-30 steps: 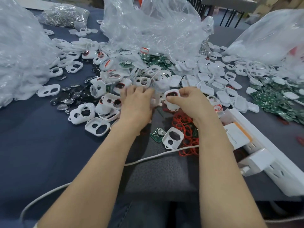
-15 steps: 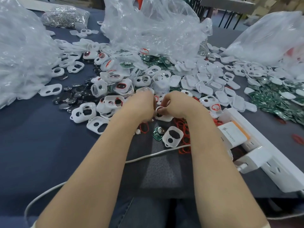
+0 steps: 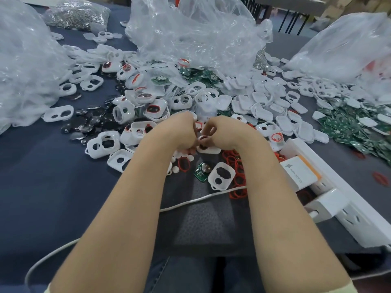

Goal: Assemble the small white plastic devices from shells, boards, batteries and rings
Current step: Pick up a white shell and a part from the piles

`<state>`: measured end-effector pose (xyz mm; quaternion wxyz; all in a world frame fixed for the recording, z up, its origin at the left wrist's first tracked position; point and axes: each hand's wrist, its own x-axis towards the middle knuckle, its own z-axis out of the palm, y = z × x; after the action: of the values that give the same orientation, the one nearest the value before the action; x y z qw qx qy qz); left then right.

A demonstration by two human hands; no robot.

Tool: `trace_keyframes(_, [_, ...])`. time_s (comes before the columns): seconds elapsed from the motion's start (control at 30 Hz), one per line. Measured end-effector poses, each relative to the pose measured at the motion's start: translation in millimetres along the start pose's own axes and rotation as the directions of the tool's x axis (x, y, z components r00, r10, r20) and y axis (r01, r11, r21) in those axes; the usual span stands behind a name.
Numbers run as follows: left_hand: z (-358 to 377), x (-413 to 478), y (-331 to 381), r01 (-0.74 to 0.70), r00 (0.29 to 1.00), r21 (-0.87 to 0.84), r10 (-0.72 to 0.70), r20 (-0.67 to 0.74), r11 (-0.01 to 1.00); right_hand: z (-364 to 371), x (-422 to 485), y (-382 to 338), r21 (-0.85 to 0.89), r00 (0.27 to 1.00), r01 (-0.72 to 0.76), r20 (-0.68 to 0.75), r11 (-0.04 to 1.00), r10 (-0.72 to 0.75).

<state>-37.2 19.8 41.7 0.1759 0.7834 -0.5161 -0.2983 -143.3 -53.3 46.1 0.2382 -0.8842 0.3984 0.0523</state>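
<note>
My left hand (image 3: 179, 132) and my right hand (image 3: 224, 132) are closed together over a white shell (image 3: 208, 149) held just above the table, fingertips meeting at its top. What the left fingers pinch is hidden. Below the hands lie a green board with a battery (image 3: 202, 170), a white shell with two holes (image 3: 221, 176), red rings (image 3: 237, 166) and small white buttons (image 3: 175, 169). Piles of white shells (image 3: 260, 106) and green boards (image 3: 347, 127) spread behind and to the right. Dark round batteries (image 3: 88, 123) lie at the left.
A white power strip (image 3: 355, 216) with a plugged charger (image 3: 298, 173) runs along the right. A white cable (image 3: 190, 201) crosses under my forearms. Clear plastic bags (image 3: 190, 32) stand at the back, left and right.
Both hands have drawn back toward me and closed in on each other with the white shell between them, lower over the table than before.
</note>
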Motion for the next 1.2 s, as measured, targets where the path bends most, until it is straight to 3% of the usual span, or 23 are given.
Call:
trace_keyframes(0.1, [1.7,1.5,-12.0,-0.029,0.996,-0.080,0.022,-0.087,0.996,3.4,0.2,12.6,0.228,0.993,0.029,-0.122,0.973,-0.001])
trace_keyframes(0.17, [3.0,3.8,-17.1,-0.041,0.994,-0.232,0.015,-0.113,0.972,6.2,3.5,17.7,0.397,0.978,0.057,-0.206,0.916,0.029])
trace_keyframes(0.3, [3.5,11.1,-15.4,-0.119,0.976,-0.547,-0.003,-0.218,0.829,8.4,10.8,17.5,0.610,0.956,0.114,-0.283,0.784,0.082])
trace_keyframes(0.4, [3.7,18.7,-14.7,-0.203,0.940,-0.477,0.033,-0.340,0.855,5.6,15.1,16.4,0.672,0.952,0.170,-0.300,0.721,0.055])
trace_keyframes(0.57, [1.0,27.2,-13.2,-0.256,0.876,-0.312,0.083,-0.475,0.915,6.0,27.1,12.6,0.515,0.911,0.247,-0.412,0.821,-0.016])
trace_keyframes(0.67, [2.5,30.2,-17.2,-0.259,0.848,-0.301,0.067,-0.526,0.918,11.7,33.9,7.8,0.472,0.880,0.297,-0.474,0.830,-0.046])
trace_keyframes(0.9, [5.7,33.3,-16.0,-0.325,0.800,-0.363,0.049,-0.598,0.873,17.0,40.3,10.8,0.678,0.890,0.339,-0.455,0.652,0.011])
trace_keyframes(1.2, [19.8,42.0,-7.6,-0.209,0.715,-0.206,0.006,-0.699,0.956,21.4,41.0,8.0,0.673,0.894,0.336,-0.448,0.659,0.002])
